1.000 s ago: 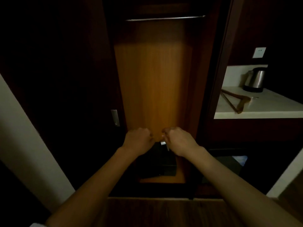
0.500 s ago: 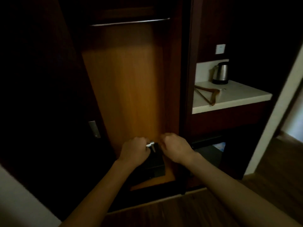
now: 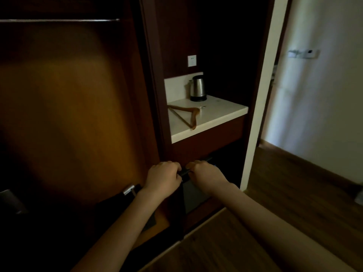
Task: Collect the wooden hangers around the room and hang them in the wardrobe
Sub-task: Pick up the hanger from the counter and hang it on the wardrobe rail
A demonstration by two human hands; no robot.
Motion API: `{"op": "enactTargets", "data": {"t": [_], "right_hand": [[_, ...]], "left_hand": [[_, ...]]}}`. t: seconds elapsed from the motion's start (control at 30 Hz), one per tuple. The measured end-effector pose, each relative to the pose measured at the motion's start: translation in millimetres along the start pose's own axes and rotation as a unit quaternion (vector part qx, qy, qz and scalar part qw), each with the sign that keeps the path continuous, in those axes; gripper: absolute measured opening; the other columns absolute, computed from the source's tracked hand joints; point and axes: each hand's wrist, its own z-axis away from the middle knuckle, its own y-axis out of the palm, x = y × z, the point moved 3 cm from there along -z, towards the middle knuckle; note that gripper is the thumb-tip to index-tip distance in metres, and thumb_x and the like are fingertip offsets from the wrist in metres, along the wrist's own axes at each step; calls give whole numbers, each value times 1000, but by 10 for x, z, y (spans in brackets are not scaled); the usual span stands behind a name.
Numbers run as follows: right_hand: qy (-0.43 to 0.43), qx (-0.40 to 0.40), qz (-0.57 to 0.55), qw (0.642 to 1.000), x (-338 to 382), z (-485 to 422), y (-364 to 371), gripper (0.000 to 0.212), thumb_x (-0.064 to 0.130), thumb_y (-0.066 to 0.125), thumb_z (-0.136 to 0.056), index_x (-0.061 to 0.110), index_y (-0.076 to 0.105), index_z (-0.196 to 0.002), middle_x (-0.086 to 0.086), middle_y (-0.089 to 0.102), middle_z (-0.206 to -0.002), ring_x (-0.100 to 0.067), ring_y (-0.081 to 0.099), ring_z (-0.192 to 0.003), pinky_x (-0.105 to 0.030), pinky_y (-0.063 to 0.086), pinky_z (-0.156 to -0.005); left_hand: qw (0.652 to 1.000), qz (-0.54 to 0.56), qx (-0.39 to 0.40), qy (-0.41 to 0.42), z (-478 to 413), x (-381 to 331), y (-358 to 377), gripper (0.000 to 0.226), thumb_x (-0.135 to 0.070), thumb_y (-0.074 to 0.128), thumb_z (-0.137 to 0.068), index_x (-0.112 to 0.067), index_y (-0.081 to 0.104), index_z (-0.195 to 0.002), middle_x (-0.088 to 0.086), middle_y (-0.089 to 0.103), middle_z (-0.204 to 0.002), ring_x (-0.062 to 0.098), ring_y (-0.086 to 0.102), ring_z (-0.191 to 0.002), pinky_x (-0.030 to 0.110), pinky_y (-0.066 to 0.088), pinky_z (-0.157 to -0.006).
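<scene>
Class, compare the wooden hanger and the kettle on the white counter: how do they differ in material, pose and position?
The wooden hanger is brown wood; the kettle is shiny metal with a dark base. The hanger lies flat; the kettle stands upright. The hanger sits near the counter's front edge; the kettle stands further back by the wall. Both rest on the counter, untouched by either hand.

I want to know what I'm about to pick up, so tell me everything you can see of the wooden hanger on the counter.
The wooden hanger lies flat on the white counter, in front of the steel kettle and apart from it. It looks like brown varnished wood: two curved shoulder arms meeting at a peak that points right, joined by a thin straight bar. One arm end reaches close to the counter's front edge. Its hook is too dim to make out; a small metallic glint sits just right of the peak. Neither hand touches it.
</scene>
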Motion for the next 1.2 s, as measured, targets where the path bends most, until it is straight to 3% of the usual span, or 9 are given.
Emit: {"op": "enactTargets", "data": {"t": [0.2, 0.37, 0.6, 0.8, 0.93, 1.2], "right_hand": [[18, -24, 2, 1000, -901, -683, -150, 25, 22, 44, -95, 16, 60, -114, -7, 61, -113, -25, 59, -105, -42, 53, -84], [14, -12, -58, 998, -1770, -1435, -347, 39, 25, 48, -93, 17, 53, -130, -10, 61, -122, -28, 60, -108, -42, 52, -89], [-12, 21, -11, 1000, -2595, -2488, -494, 43, 22, 44, -94, 13, 47, -136, -12, 53, -131, -29, 48, -121, -42, 45, -97], [-30, 19, -20, 999, -3103, -3313, -426, 41, 20, 43, -95, 15, 49, -135, -10, 55, -128, -27, 52, -118, -39, 46, -97], [-21, 11, -49, 998, -3489, -3840, -321, 43, 20, 46, -92, 15, 49, -135, -10, 58, -126, -26, 55, -114, -38, 48, -95], [-21, 37, -69, 997, -4073, -4781, -215, 45, 16, 48, -91, 15, 49, -136, -11, 56, -130, -26, 53, -118, -34, 44, -99]], "left_hand": [[1000, -13, -15, 5, -1066, -306, 176, 34, -25, 52, -91, -26, 60, -124, -4, 64, -123, 15, 60, -110, 33, 48, -91], [997, 65, -12, -44, -2143, -434, 331, 34, -26, 55, -90, -23, 63, -123, -2, 61, -125, 17, 60, -108, 28, 48, -84], [998, 3, 5, -68, -3542, -513, 664, 33, -26, 52, -89, -21, 63, -120, 2, 60, -122, 22, 58, -110, 35, 49, -87], [994, 0, -4, -106, -4583, -399, 934, 25, -24, 53, -91, -15, 64, -112, 9, 58, -114, 25, 60, -98, 37, 53, -84], [987, 41, -19, -154, -5318, -200, 1276, 38, -32, 56, -91, -11, 59, -123, 13, 53, -128, 26, 58, -110, 31, 48, -89], [954, 104, 3, -279, -6288, 251, 1949, 71, -55, 63, -79, -9, 51, -131, 15, 50, -131, 32, 49, -122, 39, 43, -99]]}}
